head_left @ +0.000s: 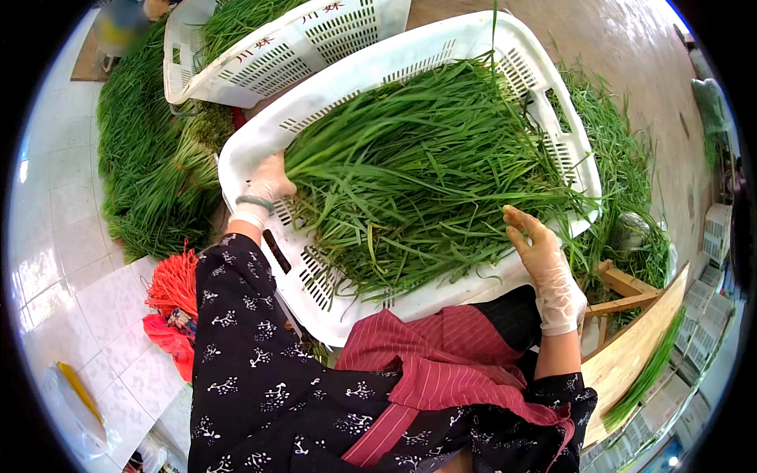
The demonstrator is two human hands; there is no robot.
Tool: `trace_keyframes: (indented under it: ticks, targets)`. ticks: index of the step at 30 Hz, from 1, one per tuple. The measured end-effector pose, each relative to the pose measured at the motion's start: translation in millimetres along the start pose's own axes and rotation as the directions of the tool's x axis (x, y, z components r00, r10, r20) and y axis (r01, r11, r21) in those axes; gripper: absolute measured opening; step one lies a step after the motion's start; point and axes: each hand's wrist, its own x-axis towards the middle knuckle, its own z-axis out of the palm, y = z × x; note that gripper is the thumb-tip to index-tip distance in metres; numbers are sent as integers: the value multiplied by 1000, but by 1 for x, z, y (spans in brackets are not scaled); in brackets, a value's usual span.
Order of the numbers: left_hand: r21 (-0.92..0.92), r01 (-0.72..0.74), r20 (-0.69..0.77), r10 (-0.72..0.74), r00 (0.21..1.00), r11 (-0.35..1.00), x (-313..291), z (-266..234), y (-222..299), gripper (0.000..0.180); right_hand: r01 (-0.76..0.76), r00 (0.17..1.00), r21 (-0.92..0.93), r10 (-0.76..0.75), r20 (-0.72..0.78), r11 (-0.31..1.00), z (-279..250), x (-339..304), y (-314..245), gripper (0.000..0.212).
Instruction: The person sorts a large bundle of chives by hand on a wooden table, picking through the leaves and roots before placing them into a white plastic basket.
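Note:
A large white plastic basket point(572, 110) with slotted walls lies across my lap, filled with loose long green garlic chives point(434, 158). At its left end my left hand point(272, 180), in a thin pale glove with a greenish bangle at the wrist, is closed around the stem ends of a bunch of chives point(323, 150). The blades of that bunch fan out to the right over the pile. My right hand point(544, 264), also gloved, hovers by the basket's near right rim. Its fingers are slightly bent and apart, with nothing visible in them; the fingertips come close to some blades.
Another white basket point(292, 59) with chives stands beyond. Bundled chives point(150, 165) cover the floor at left, near red ties point(173, 284). Loose chives point(615, 150) lie at right, beside a wooden frame point(623, 288) and a wooden board point(631, 355) holding more chives.

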Motion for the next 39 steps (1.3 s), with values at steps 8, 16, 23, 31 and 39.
trace_keyframes:
  ticks: [8, 16, 23, 31, 39]
  targets:
    - [-15, 53, 73, -52, 996, 998, 13, 60, 1, 117, 31, 999, -5, -31, 26, 1000, 13, 8, 19, 36]
    - [34, 4, 88, -7, 996, 999, -1, -5, 13, 81, 131, 968, -75, -111, 223, 989, 35, 16, -17, 34]
    - [-630, -30, 297, 276, 914, 776, -39, -80, 35, 53, -206, 849, 325, 3, 529, 923, 102, 14, -54, 49]
    - [-877, 125, 312, 352, 883, 463, -67, -52, 49, 44, -537, 834, 782, 57, 549, 317, 198, 40, -69, 53]
    - [-826, -17, 82, 151, 985, 563, -110, 1, 109, 71, -610, 791, 790, 3, 611, -64, 178, 45, -68, 67]
